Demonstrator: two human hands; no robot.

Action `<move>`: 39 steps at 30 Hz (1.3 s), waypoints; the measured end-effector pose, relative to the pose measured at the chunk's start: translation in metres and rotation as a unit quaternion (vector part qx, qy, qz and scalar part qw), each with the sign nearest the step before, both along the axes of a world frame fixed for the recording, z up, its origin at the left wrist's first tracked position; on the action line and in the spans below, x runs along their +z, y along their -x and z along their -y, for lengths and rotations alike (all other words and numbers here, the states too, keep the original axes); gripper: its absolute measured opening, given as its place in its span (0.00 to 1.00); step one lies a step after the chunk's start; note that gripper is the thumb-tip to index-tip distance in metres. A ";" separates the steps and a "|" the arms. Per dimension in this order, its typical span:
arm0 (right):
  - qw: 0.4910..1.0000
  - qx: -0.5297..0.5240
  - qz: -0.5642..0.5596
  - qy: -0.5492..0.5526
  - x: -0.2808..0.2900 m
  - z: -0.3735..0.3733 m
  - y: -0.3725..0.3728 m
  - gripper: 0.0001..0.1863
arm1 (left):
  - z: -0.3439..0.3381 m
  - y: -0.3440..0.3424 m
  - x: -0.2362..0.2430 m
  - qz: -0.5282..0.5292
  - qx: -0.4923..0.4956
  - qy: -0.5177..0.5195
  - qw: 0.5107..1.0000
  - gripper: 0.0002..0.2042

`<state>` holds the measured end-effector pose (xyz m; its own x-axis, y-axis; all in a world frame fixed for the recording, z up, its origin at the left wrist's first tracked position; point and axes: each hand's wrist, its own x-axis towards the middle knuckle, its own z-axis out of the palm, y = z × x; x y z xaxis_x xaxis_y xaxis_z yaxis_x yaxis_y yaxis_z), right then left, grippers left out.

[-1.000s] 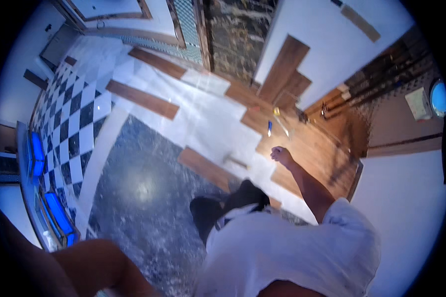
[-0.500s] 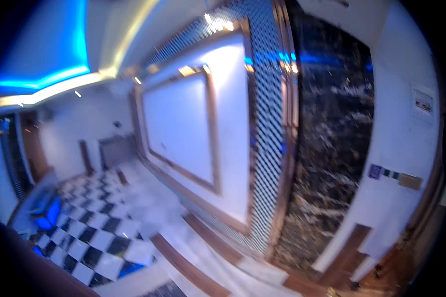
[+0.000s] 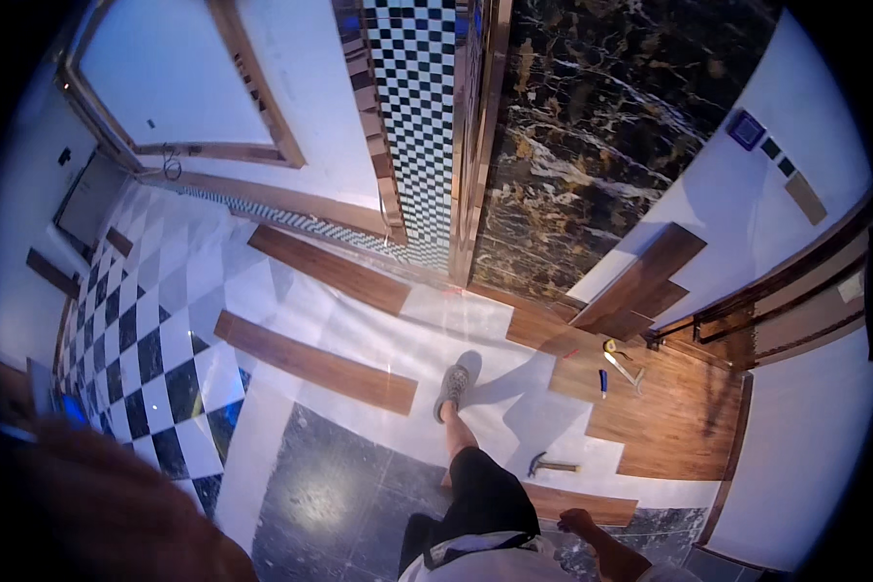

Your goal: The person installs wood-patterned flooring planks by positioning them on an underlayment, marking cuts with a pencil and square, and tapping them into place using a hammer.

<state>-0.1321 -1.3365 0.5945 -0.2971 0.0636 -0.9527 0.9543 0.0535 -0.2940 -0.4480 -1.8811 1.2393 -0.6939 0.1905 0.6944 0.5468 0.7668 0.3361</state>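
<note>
My left hand and forearm (image 3: 116, 495) are a large, blurred, dark shape at the lower left, close to the camera. Its fingers are smeared, so what they do is hidden. Low in the picture, my right hand (image 3: 577, 522) hangs beside my body with its fingers curled in; nothing shows in it. Nearest to it are a wooden floor plank (image 3: 577, 504) and a claw hammer (image 3: 555, 467) lying on white underlay. My one visible foot, in a grey shoe (image 3: 453, 390), stands on the underlay.
Loose planks (image 3: 315, 364) lie to the left of my foot. Laid wood flooring (image 3: 674, 422) at right bears a blue-handled knife (image 3: 603, 382), a yellow tape measure (image 3: 609, 346) and a metal tool (image 3: 627, 373). Planks (image 3: 640, 281) lean on the wall beside a dark marble panel (image 3: 592, 145).
The view has tilted down from the wall and ceiling to the floor. My leg, right hand and the floor tools have come into sight; the dark arm shape at lower left has grown larger.
</note>
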 end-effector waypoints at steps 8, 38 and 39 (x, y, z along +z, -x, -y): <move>0.866 0.431 -0.208 -0.147 -0.039 0.139 0.342 0.09 | 0.086 0.231 -0.380 0.527 0.031 0.147 0.837 0.17; 0.382 0.504 -0.637 -0.441 -0.671 0.300 0.876 0.10 | 0.093 0.584 -1.317 0.300 -0.115 0.186 0.929 0.24; 0.406 0.514 -0.621 -0.431 -0.665 0.295 0.867 0.10 | 0.078 0.579 -1.307 0.328 -0.103 0.173 0.923 0.23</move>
<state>-0.9995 -1.6316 -0.0701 -0.8063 -0.5505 0.2163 -0.5568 0.8299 0.0361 -1.0274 -1.9591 -0.0681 -0.8675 0.4974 0.0099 0.4590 0.7924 0.4018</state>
